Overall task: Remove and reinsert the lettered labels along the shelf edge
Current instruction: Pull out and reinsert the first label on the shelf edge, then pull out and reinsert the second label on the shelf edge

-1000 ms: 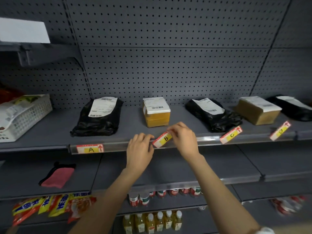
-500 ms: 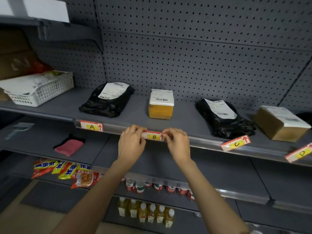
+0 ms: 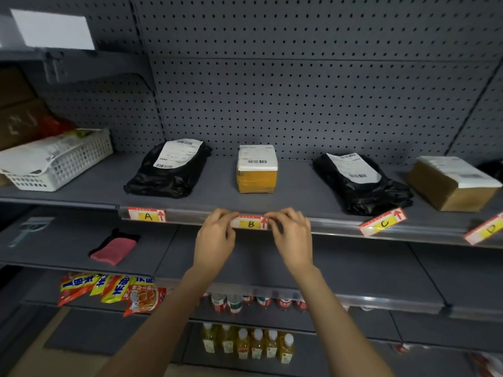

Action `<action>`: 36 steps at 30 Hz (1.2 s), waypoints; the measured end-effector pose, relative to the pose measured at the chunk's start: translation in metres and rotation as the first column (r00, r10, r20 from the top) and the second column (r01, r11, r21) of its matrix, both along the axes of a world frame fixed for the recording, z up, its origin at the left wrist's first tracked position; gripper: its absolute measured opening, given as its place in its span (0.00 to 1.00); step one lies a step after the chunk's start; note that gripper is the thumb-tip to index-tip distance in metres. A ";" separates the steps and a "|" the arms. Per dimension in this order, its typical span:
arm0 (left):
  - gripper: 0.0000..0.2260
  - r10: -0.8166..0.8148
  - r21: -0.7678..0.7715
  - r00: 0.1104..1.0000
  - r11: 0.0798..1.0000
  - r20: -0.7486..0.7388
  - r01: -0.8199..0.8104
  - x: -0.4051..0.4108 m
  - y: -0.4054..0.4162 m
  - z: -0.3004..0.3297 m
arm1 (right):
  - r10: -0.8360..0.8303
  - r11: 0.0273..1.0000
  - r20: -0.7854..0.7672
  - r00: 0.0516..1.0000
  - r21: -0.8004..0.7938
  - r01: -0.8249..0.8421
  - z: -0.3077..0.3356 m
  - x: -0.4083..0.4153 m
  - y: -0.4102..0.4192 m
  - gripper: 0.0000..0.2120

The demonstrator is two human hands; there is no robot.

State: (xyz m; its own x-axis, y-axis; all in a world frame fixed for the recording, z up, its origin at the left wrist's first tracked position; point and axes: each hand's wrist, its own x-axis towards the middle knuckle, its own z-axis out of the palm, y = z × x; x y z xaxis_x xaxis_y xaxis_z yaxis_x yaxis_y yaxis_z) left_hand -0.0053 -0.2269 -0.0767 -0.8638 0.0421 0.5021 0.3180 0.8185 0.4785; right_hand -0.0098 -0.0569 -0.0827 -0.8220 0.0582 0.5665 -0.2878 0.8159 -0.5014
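Red-and-yellow lettered labels line the clear strip of the shelf edge (image 3: 334,223). Label A (image 3: 147,215) sits flat in the strip at the left. Label B (image 3: 250,222) lies level against the strip in the middle. My left hand (image 3: 216,239) pinches its left end and my right hand (image 3: 291,235) pinches its right end. Label C (image 3: 383,222) hangs tilted on the strip further right. Label D (image 3: 485,230) is tilted too, cut off by the right frame edge.
On the shelf stand two black mail bags (image 3: 168,170) (image 3: 359,183), a yellow parcel (image 3: 257,172), a brown box (image 3: 451,183) and a white basket (image 3: 62,161). Lower shelves hold a pink cloth (image 3: 114,248), snack packets (image 3: 111,291) and bottles (image 3: 247,342).
Label B went from tilted with its right end raised to level against the strip. Both hands stayed at its ends. The camera view shifted, showing more of the left side.
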 end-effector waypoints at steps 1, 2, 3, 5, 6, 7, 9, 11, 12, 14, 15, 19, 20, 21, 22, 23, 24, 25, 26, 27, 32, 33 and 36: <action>0.15 -0.009 0.006 1.000 1.000 -0.009 0.009 0.000 -0.001 -0.002 | -0.005 1.000 -0.005 1.000 -0.004 0.005 0.000 0.001 0.000 0.07; 0.15 -0.021 0.010 1.000 1.000 -0.017 0.021 -0.001 -0.002 -0.003 | -0.013 1.000 -0.005 1.000 -0.014 0.013 -0.001 0.002 0.000 0.07; 0.15 -0.033 0.011 0.999 0.999 -0.022 0.033 -0.001 -0.003 -0.003 | -0.023 0.999 -0.003 1.000 -0.027 0.023 -0.001 0.002 0.000 0.07; 0.16 -0.049 0.005 0.999 0.999 -0.022 0.049 -0.002 -0.002 -0.003 | -0.036 0.998 0.009 0.999 -0.049 0.036 -0.001 0.005 0.001 0.08; 0.16 -0.048 0.003 0.999 0.999 -0.019 0.048 -0.002 0.000 -0.002 | -0.032 0.998 0.023 0.999 -0.052 0.033 0.000 0.006 0.001 0.08; 0.15 -0.041 0.003 0.999 0.999 -0.019 0.041 -0.002 0.002 -0.001 | -0.023 0.999 0.044 0.999 -0.043 0.025 0.001 0.007 0.001 0.09; 0.13 -0.018 0.020 1.000 1.000 -0.018 0.019 -0.003 0.004 -0.001 | -0.011 1.000 0.079 0.997 0.008 0.011 0.005 0.009 0.003 0.10; 0.12 0.010 0.048 1.000 0.999 -0.024 -0.009 -0.004 0.008 0.000 | -0.020 0.999 0.086 0.996 0.034 0.017 0.007 0.014 0.009 0.11; 0.13 0.026 0.050 0.999 0.998 -0.032 -0.024 -0.003 0.013 0.002 | -0.035 0.999 0.079 0.996 0.030 0.032 0.008 0.018 0.015 0.10; 0.14 0.045 0.032 0.997 0.999 -0.067 -0.042 -0.003 0.029 0.010 | -0.069 0.997 0.057 0.996 0.025 0.068 0.010 0.026 0.032 0.09; 0.14 0.032 0.031 0.996 0.999 -0.082 -0.030 -0.003 0.041 0.015 | -0.085 0.996 0.049 0.995 0.035 0.083 0.012 0.030 0.041 0.09; 0.11 -0.112 0.078 0.991 0.990 -0.074 0.118 -0.002 0.099 0.029 | -0.167 0.981 0.045 0.985 0.104 0.162 0.020 0.039 0.081 0.10; 0.10 -0.140 0.075 0.988 0.987 -0.070 0.145 -0.001 0.111 0.030 | -0.187 0.977 0.040 0.982 0.111 0.181 0.021 0.041 0.090 0.10; 0.10 -0.161 0.067 0.985 0.984 -0.065 0.166 -0.001 0.122 0.030 | -0.203 0.973 0.032 0.979 0.115 0.198 0.022 0.043 0.098 0.10; 0.10 -0.179 0.059 0.982 0.981 -0.061 0.183 0.000 0.133 0.029 | -0.218 0.970 0.024 0.976 0.118 0.213 0.022 0.046 0.107 0.10; 0.11 -0.197 0.051 0.979 0.979 -0.057 0.199 0.001 0.143 0.027 | -0.231 0.967 0.015 0.973 0.118 0.228 0.021 0.048 0.117 0.10; 0.11 -0.213 0.045 0.976 0.975 -0.052 0.215 0.001 0.152 0.026 | -0.244 0.963 0.003 0.970 0.116 0.242 0.021 0.050 0.127 0.11; 0.11 -0.228 0.043 0.973 0.972 -0.045 0.230 0.001 0.162 0.025 | -0.257 0.960 -0.010 0.966 0.113 0.257 0.021 0.052 0.138 0.11; 0.10 -0.241 0.047 0.970 0.969 -0.035 0.242 0.002 0.173 0.024 | -0.270 0.956 -0.025 0.963 0.109 0.271 0.022 0.054 0.149 0.11; 0.10 -0.252 0.061 0.968 0.966 -0.023 0.253 0.002 0.183 0.024 | -0.281 0.953 -0.036 0.959 0.107 0.283 0.023 0.055 0.160 0.11; 0.09 -0.240 0.139 0.971 0.962 0.012 0.236 0.011 0.235 0.020 | -0.301 0.942 -0.071 0.951 0.135 0.308 0.034 0.049 0.211 0.13; 0.10 -0.228 0.146 0.973 0.964 0.018 0.223 0.013 0.243 0.019 | -0.290 0.945 -0.072 0.954 0.139 0.297 0.036 0.046 0.218 0.13; 0.10 -0.156 0.157 0.987 0.976 0.026 0.151 0.014 0.257 0.016 | -0.204 0.967 -0.032 0.978 0.149 0.207 0.037 0.039 0.236 0.12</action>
